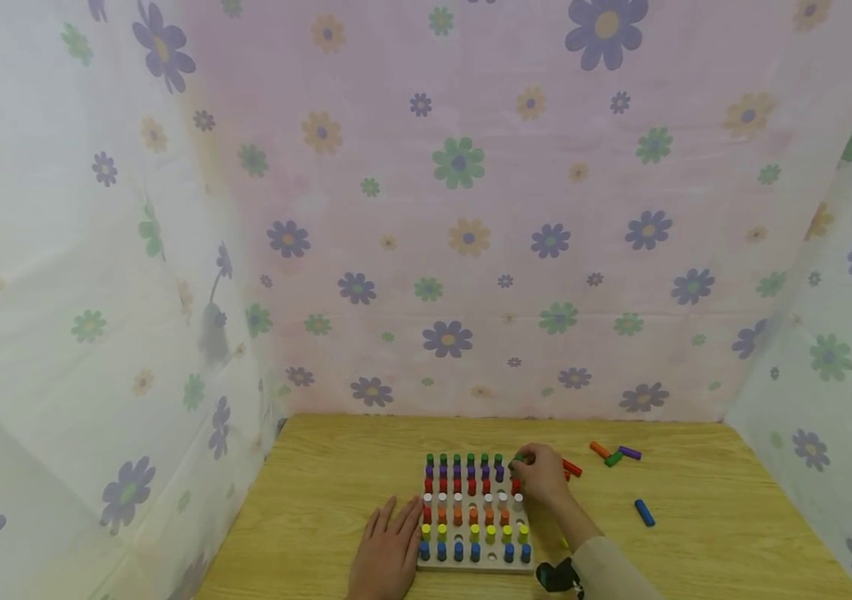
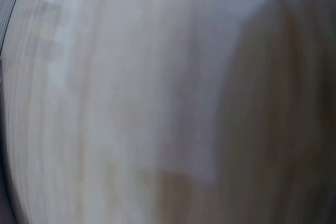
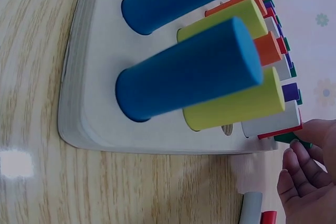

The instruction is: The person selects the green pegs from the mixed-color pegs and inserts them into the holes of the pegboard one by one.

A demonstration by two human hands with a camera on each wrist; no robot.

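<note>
A pale wooden pegboard (image 1: 474, 569) stands on the table, with rows of green, purple, red, white, orange, yellow and blue pegs upright in it. My right hand (image 1: 543, 475) is at its far right corner, pinching a green peg (image 3: 286, 138) between thumb and fingers. The peg's lower end is hidden behind a white peg (image 3: 270, 119) in the right wrist view. Flat on the table, my left hand (image 1: 388, 546) rests with fingertips against the board's left edge. Several holes, such as one in the blue row, show bare. The left wrist view is blurred.
Loose pegs lie right of the board: orange (image 1: 599, 450), purple (image 1: 630, 452), red (image 1: 572, 468) and blue (image 1: 644, 512). A black object (image 1: 558, 575) sits by my right sleeve (image 1: 609, 567). Flowered sheets (image 1: 471, 275) hang behind and on both sides of the table.
</note>
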